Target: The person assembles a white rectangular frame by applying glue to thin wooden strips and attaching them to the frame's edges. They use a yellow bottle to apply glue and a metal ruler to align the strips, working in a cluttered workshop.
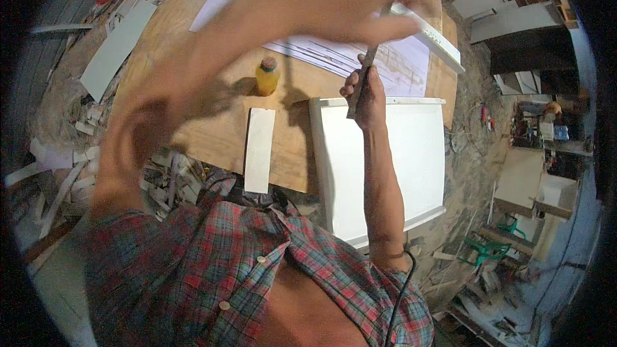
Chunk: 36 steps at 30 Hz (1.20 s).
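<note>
The person stands over a plywood bench (212, 128) littered round about with offcuts. The left hand (347, 0), raised close to the camera and blurred, reaches across to the far right, and its fingers are closed round one end of a long white strip of moulding (437, 35) that slants away over the far edge of the bench. The right hand (369, 99) is out at arm's length with its fingers wrapped tight about a slim dark tool (361, 83), which stands nearly upright with its upper end coming up to the underside of the strip; what sort of tool it is, I cannot make out.

Below the right hand lies a large white rectangular panel (385, 173), flat on the bench and overhanging its near edge. To the left of it rests a short white flat board (259, 149), and just beyond that stands a small yellow bottle with a dark cap (267, 77). A large white sheet of drawings (360, 58) is spread across the far part of the bench.

As I see it, the strip wants holding steady near where the tool meets it, the tool kept square to the strip, and the left fingers well clear of the tool's working end.
</note>
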Motion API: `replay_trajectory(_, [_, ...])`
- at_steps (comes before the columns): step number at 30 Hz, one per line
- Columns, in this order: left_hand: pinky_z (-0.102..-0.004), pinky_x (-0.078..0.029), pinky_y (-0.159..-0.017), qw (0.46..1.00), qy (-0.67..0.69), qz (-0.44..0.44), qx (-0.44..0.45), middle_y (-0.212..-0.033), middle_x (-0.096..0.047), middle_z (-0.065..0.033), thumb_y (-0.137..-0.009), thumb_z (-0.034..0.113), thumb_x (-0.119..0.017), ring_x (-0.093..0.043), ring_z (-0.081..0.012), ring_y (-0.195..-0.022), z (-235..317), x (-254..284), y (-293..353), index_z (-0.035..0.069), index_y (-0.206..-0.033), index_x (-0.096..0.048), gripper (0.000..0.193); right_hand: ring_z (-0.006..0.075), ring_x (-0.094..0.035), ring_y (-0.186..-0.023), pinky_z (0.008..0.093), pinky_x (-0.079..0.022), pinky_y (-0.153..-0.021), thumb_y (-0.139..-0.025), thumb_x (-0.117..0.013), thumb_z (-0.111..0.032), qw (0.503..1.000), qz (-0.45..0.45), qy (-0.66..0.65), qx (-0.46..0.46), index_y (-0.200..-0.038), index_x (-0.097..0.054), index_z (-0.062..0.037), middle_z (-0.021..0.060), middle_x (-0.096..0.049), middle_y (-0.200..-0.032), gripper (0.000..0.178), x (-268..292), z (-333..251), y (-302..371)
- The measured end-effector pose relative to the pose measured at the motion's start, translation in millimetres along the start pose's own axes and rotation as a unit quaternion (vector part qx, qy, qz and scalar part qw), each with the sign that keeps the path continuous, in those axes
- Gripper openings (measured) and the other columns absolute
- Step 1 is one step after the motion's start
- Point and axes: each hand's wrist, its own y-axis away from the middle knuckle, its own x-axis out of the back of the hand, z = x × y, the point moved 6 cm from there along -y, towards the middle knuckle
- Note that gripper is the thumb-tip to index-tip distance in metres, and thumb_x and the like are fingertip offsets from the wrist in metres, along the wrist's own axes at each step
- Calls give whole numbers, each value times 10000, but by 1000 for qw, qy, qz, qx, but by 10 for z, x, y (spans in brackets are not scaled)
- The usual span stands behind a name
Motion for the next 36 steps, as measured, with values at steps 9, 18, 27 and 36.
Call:
replay_trajectory(9, [-331,-527,-836,534,677,-35,506,-1088,-678,-118,-1040,387,-448,-664,-195,-985,-487,-2088,2108,39,-1275,-519,426,133,-530,-825,411,-504,-849,-1016,-432,-480,987,18,-155,26,-1411,-419,-261,-37,-542,-861,452,-78,314,-168])
replay_trajectory(18, [-324,-521,-857,469,753,2,462,-1017,-691,-76,-971,136,-585,-660,-164,-944,-742,-2228,2298,15,-1083,-633,172,190,-517,-901,434,-449,-885,-1007,-490,-443,975,189,-78,92,-1411,-376,-184,2,-525,-909,493,-149,368,77])
replay_trajectory(27, [-296,-537,-819,486,771,-89,401,-994,-726,-108,-922,192,-694,-686,-162,-914,-739,-2037,2154,-35,-1066,-679,269,164,-493,-710,352,-395,-645,-948,-634,-348,941,297,54,155,-1055,-549,-133,0,-563,-860,254,-222,192,449])
replay_trajectory(36, [-309,-541,-778,678,610,-64,405,-1026,-726,-94,-824,169,-770,-690,-176,-892,-998,-2427,2637,48,-990,-725,211,314,-630,-1007,478,-511,-930,-954,-622,-239,928,242,283,29,-1217,-572,24,175,-650,-1053,376,-77,269,567])
